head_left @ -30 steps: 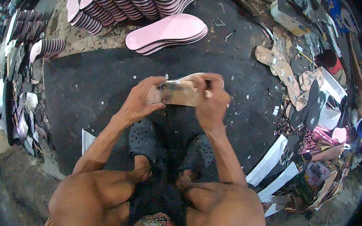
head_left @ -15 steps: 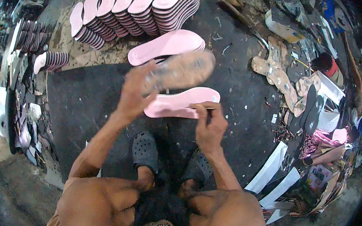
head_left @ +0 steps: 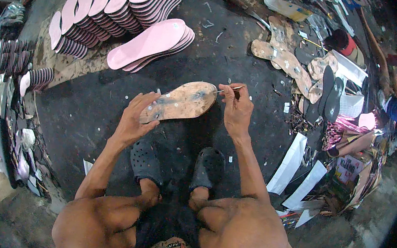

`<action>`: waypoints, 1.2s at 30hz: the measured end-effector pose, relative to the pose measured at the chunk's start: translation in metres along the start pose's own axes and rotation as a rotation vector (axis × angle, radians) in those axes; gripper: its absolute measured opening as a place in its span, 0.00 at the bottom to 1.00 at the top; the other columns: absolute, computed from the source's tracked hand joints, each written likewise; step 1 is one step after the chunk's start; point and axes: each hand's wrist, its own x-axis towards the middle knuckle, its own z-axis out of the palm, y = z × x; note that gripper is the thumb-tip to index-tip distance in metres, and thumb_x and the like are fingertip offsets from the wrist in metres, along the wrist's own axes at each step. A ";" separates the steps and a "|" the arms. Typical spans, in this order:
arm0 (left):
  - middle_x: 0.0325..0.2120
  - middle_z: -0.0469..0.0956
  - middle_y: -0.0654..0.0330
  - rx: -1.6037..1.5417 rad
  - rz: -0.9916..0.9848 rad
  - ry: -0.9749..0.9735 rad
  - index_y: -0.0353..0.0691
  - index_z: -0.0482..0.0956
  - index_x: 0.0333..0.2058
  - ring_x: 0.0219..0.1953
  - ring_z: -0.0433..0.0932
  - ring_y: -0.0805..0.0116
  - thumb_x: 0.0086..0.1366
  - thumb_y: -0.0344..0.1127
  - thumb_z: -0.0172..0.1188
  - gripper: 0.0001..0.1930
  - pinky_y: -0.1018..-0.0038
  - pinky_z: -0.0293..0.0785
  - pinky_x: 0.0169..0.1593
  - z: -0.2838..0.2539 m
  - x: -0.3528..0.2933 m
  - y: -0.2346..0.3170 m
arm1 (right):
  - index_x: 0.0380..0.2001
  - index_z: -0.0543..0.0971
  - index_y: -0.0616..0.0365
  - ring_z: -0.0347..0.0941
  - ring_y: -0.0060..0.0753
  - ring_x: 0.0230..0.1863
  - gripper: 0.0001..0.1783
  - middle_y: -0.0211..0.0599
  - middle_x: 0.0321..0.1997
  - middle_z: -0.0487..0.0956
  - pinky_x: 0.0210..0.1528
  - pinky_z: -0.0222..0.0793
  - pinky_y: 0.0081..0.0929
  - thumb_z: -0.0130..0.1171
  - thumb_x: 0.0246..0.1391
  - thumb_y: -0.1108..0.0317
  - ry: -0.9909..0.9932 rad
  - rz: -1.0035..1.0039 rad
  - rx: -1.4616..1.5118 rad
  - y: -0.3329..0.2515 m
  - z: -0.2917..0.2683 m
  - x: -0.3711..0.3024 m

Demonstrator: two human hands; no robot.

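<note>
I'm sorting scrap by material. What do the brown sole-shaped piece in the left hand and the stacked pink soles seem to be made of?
Brown sole-shaped piece: looks like stiff board or thin wood, matte, worn and stained with a dark patch; which one is unclear. Pink soles: probably foam or soft rubber, smooth and matte, with darker layers along the stacked edges.

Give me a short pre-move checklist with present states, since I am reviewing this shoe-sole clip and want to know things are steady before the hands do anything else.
1. Left hand grips the heel end of the brown sole template: ok.
2. Right hand pinches the thin pointed tool: ok.
3. Tool tip sits at the template's toe edge: ok; actual contact cannot tell.
4. Template held off the dark floor, above the black clogs: ok.
5. Loose pink soles lie apart from the template: ok.
6. Small white bits scattered on the floor under the template: not ok.
</note>
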 end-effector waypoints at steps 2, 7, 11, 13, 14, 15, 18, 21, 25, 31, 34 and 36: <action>0.72 0.76 0.53 0.004 0.000 0.000 0.46 0.73 0.73 0.74 0.72 0.48 0.55 0.30 0.81 0.46 0.48 0.59 0.82 -0.001 0.000 0.000 | 0.46 0.80 0.62 0.86 0.38 0.31 0.15 0.45 0.33 0.88 0.35 0.78 0.35 0.64 0.77 0.58 -0.012 -0.006 -0.006 -0.001 0.009 -0.001; 0.73 0.75 0.53 -0.012 0.003 0.001 0.47 0.72 0.74 0.74 0.72 0.49 0.55 0.31 0.81 0.47 0.48 0.58 0.82 0.001 -0.001 0.000 | 0.46 0.80 0.62 0.86 0.45 0.33 0.13 0.47 0.35 0.87 0.37 0.79 0.37 0.64 0.76 0.61 -0.021 0.006 -0.076 -0.011 0.010 -0.001; 0.73 0.75 0.53 -0.106 -0.014 0.011 0.44 0.73 0.73 0.75 0.73 0.48 0.56 0.36 0.81 0.45 0.50 0.58 0.82 0.001 -0.001 -0.009 | 0.45 0.81 0.60 0.85 0.46 0.37 0.10 0.47 0.38 0.87 0.41 0.79 0.39 0.65 0.74 0.64 -0.053 -0.101 -0.155 -0.025 0.022 -0.010; 0.73 0.75 0.54 -0.096 0.032 0.013 0.44 0.70 0.75 0.74 0.72 0.48 0.55 0.34 0.81 0.48 0.48 0.58 0.82 0.000 0.002 -0.011 | 0.45 0.82 0.59 0.85 0.45 0.39 0.08 0.47 0.39 0.86 0.43 0.79 0.39 0.66 0.74 0.65 -0.144 -0.198 -0.232 -0.019 0.030 -0.014; 0.73 0.75 0.53 -0.101 0.018 0.018 0.43 0.69 0.75 0.74 0.72 0.48 0.56 0.34 0.81 0.48 0.48 0.58 0.82 -0.002 0.001 -0.014 | 0.45 0.82 0.59 0.85 0.45 0.38 0.08 0.46 0.38 0.86 0.43 0.79 0.39 0.67 0.73 0.66 -0.119 -0.223 -0.152 -0.030 0.041 -0.015; 0.73 0.75 0.53 -0.105 0.003 0.024 0.43 0.69 0.75 0.75 0.72 0.48 0.56 0.34 0.81 0.48 0.48 0.58 0.82 -0.002 0.001 -0.016 | 0.46 0.82 0.59 0.85 0.45 0.37 0.08 0.46 0.38 0.86 0.42 0.80 0.38 0.67 0.72 0.67 -0.094 -0.245 -0.070 -0.042 0.049 -0.015; 0.72 0.75 0.52 -0.197 -0.057 0.016 0.42 0.68 0.76 0.75 0.71 0.47 0.57 0.34 0.79 0.48 0.49 0.59 0.82 -0.003 -0.003 -0.016 | 0.47 0.82 0.60 0.86 0.43 0.33 0.08 0.46 0.35 0.86 0.37 0.80 0.36 0.69 0.70 0.69 -0.056 -0.167 0.088 -0.061 0.072 -0.027; 0.71 0.76 0.52 -0.175 -0.080 0.033 0.41 0.67 0.76 0.74 0.72 0.45 0.56 0.31 0.77 0.49 0.51 0.60 0.81 0.011 0.003 -0.008 | 0.46 0.83 0.60 0.86 0.40 0.32 0.08 0.44 0.35 0.87 0.36 0.79 0.35 0.70 0.70 0.68 -0.350 -0.207 -0.002 -0.042 0.114 -0.030; 0.70 0.77 0.53 -0.070 0.056 0.047 0.42 0.66 0.77 0.71 0.74 0.43 0.54 0.28 0.76 0.51 0.52 0.63 0.79 0.004 -0.005 -0.021 | 0.45 0.84 0.55 0.85 0.56 0.38 0.09 0.46 0.38 0.86 0.41 0.80 0.46 0.69 0.70 0.63 -0.276 -0.322 -0.023 -0.048 0.113 -0.053; 0.69 0.78 0.53 0.005 0.089 0.149 0.42 0.72 0.73 0.70 0.74 0.48 0.54 0.26 0.77 0.46 0.53 0.65 0.75 0.008 -0.004 -0.006 | 0.45 0.84 0.57 0.86 0.50 0.39 0.10 0.44 0.40 0.87 0.43 0.82 0.44 0.70 0.69 0.63 -0.241 -0.281 0.015 -0.041 0.086 -0.073; 0.67 0.79 0.51 0.203 0.119 0.394 0.40 0.77 0.68 0.68 0.76 0.47 0.59 0.30 0.75 0.36 0.54 0.69 0.73 -0.045 0.031 -0.028 | 0.47 0.82 0.61 0.88 0.38 0.40 0.10 0.43 0.43 0.89 0.43 0.83 0.38 0.65 0.74 0.64 -0.116 -0.148 0.079 -0.063 0.057 -0.053; 0.66 0.80 0.50 0.226 0.128 0.369 0.38 0.78 0.67 0.68 0.77 0.47 0.63 0.33 0.73 0.32 0.55 0.70 0.73 -0.088 0.073 -0.030 | 0.47 0.82 0.62 0.87 0.33 0.39 0.12 0.42 0.44 0.90 0.43 0.83 0.35 0.63 0.77 0.63 -0.032 -0.078 0.156 -0.059 0.038 -0.032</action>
